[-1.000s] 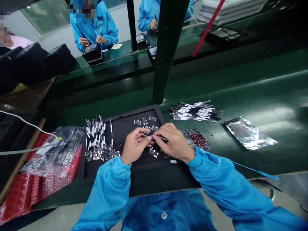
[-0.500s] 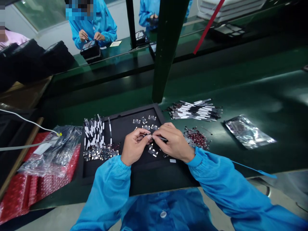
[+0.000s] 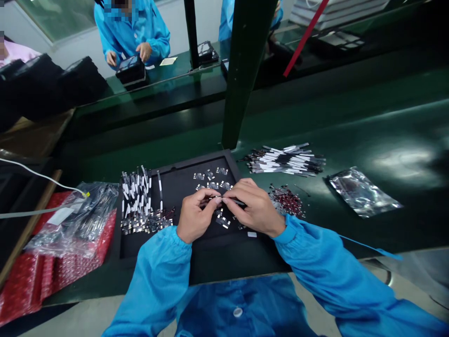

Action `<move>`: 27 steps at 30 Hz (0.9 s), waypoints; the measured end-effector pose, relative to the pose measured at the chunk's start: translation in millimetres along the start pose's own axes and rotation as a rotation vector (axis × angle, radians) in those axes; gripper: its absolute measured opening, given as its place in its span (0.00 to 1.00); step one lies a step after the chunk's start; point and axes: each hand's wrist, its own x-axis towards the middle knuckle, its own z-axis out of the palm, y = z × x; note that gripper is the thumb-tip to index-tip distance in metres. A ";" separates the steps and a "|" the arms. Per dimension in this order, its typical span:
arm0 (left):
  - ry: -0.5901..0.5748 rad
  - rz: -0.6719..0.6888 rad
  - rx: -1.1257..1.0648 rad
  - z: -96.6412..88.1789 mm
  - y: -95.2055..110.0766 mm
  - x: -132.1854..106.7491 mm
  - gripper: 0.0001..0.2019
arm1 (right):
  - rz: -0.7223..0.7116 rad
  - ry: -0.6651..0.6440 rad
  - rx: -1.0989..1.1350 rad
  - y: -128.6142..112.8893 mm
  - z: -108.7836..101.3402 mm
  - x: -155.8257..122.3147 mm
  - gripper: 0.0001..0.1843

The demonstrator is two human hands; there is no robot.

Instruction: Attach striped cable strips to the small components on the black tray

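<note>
My left hand (image 3: 196, 216) and my right hand (image 3: 253, 206) meet over a black tray (image 3: 182, 187), fingertips pinched together on a small thin strip part (image 3: 218, 200) held between them. Small metal pieces (image 3: 212, 178) lie on the tray behind the hands, and a few more sit just under them. On the tray's left side lies a row of black-and-white strips (image 3: 137, 193) with small parts at their near ends.
A pile of black-and-white strips (image 3: 286, 160) and a heap of small red parts (image 3: 286, 200) lie right of the tray, with a silver foil bag (image 3: 363, 192) farther right. Plastic and red bags (image 3: 66, 234) sit at left. A green post (image 3: 243, 70) stands behind. People in blue work across the bench.
My hands have stayed pinched together over the tray with hardly any shift. The view has tilted slightly, and the people opposite have moved their hands.
</note>
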 end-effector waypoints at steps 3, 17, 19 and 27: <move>0.002 0.009 0.022 -0.6 0.5 -0.5 0.06 | -0.004 -0.002 0.000 0.1 0.0 0.0 0.04; 0.002 0.034 0.084 -5.6 1.9 -0.1 0.06 | -0.020 0.005 0.016 1.7 1.2 -1.5 0.02; 0.007 0.046 0.111 -6.3 2.4 -0.3 0.06 | -0.024 0.006 0.013 1.4 1.5 -1.0 0.02; 0.017 0.092 0.171 -7.2 7.1 0.2 0.04 | -0.039 0.006 0.011 0.8 0.6 -2.3 0.03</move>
